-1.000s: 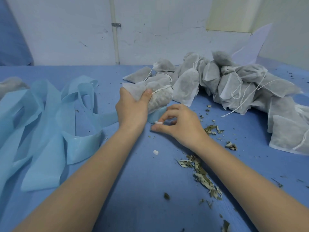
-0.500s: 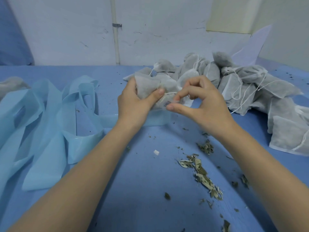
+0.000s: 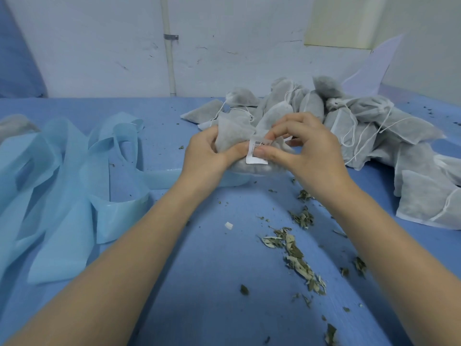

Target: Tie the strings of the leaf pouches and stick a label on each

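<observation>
Label's finally going onto the pouch

Nearest the camera, loose leaves (image 3: 294, 253) still lie scattered on the blue table (image 3: 212, 283), in front of the pouch (image 3: 232, 136). A second ago the right hand (image 3: 306, 151) was down on the table pinching something small; now it's up at the pouch, thumb and fingers curled, pressing a barcode label (image 3: 257, 152) against it. Left hand (image 3: 209, 153) grips the pouch like before, just lifted higher. So I'd say we're at the labelling step. Behind the pouch, the pile of pouches (image 3: 349, 121) waits.
</observation>
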The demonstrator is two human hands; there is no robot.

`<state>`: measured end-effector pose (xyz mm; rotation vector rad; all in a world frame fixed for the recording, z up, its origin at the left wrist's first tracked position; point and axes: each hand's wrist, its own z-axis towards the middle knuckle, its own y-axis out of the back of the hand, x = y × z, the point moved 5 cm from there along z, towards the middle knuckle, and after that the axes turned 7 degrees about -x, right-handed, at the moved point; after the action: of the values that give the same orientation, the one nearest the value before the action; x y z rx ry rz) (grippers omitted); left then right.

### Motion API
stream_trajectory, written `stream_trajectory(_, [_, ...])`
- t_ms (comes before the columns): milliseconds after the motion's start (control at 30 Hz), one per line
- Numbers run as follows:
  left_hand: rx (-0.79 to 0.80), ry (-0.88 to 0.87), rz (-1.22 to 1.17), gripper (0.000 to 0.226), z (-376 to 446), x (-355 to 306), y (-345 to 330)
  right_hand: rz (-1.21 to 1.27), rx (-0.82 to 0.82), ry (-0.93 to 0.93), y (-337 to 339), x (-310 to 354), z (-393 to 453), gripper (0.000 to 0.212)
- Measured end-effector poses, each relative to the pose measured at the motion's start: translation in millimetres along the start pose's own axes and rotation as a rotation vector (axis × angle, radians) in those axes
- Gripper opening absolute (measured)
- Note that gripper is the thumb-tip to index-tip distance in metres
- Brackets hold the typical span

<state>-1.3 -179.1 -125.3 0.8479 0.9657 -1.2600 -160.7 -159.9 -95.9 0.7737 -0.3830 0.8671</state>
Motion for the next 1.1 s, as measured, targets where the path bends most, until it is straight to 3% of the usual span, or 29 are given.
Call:
stream_trajectory(133, [0.033, 0.089, -0.12, 0.017, 0.2, 1.0, -1.8, 0.012, -0.02, -0.008, -0.7, -0.9, 0.0, 0.024])
stream_trajectory(267, [0.039, 0.068, -0.144, 0.049, -0.7, -1.8, -2.3, 0.148, 0.053, -0.118, -3.4, -7.6, -1.8, 0.054])
stream_trajectory(467, [0.083, 0.033, -0.06, 0.055, -4.1, -2.3, -7.1, 0.308, 0.06, -0.214, -3.7, -15.9, -0.3, 0.025])
stream_trajectory(600, [0.053, 0.039, -0.032, 0.05, -3.5, -0.5, -8.6, 0.431, 0.067, -0.273, -5.8, -13.8, -2.5, 0.025])
stream_trajectory(867, [0.101, 0.103, -0.062, 0.037, -7.8, 6.4, -18.2, 0.396, -0.174, -0.292, -5.9, -19.2, -6.2, 0.005])
stream_trajectory(1033, [0.05, 0.202, -0.279, 0.051, -8.5, 8.2, -17.1, 0.406, 0.019, -0.289, -10.6, -18.2, -6.4, 0.018])
stream_trajectory(1100, [0.023, 0.212, -0.335, 0.056, -7.0, 9.4, -16.8, 0.477, 0.039, -0.297, -10.4, -19.2, -7.1, 0.046])
